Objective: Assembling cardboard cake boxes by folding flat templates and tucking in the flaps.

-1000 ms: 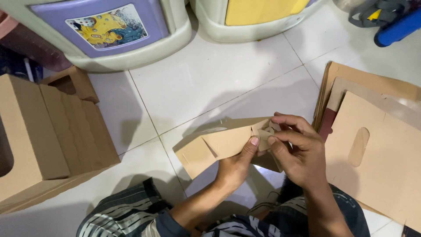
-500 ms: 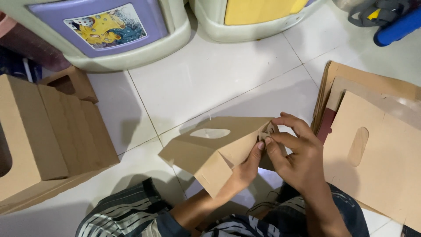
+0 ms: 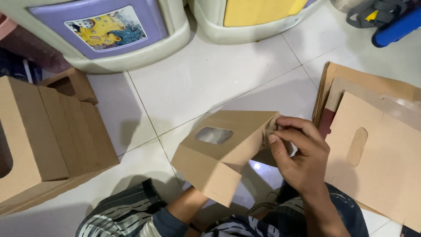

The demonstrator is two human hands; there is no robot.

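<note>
A brown cardboard box (image 3: 228, 149) with an oval window in its top face is held tilted above the white tile floor, in front of my knees. My right hand (image 3: 298, 153) pinches the flap at the box's right end with thumb and fingers. My left forearm (image 3: 188, 206) runs up under the box from below. The left hand itself is hidden behind the box and carries it from underneath.
Flat cardboard blanks (image 3: 372, 158) with oval cut-outs lie stacked at the right. Several folded boxes (image 3: 48, 131) stand in a row at the left. Two plastic drawer cabinets, one purple-fronted (image 3: 109, 30) and one yellow-fronted (image 3: 258, 13), stand behind. A blue and grey tool (image 3: 390, 22) lies at the far right.
The flat folded cardboard has been opened out into a box shape and turned, so its window face is on top. My left hand has slid under it, and my right hand stays at the end flap.
</note>
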